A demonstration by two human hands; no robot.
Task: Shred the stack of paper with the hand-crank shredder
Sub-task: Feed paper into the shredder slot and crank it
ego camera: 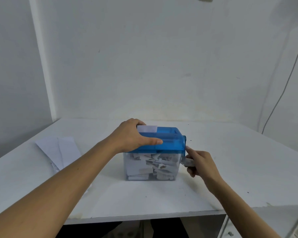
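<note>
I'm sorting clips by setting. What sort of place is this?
Probably a home or small office work corner: a plain white desk against a bare white wall, a cable hanging down the wall at right, and a small shredder with loose paper sheets beside it.

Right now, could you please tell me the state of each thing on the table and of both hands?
shredder head: seated on the clear bin, gripped by the left hand.
sheet: standing in the slot, top part showing.
clear bin: nearly full of shreds.
crank handle: low at the right side, gripped by the right hand.
paper stack: lying flat on the table, untouched.
</note>
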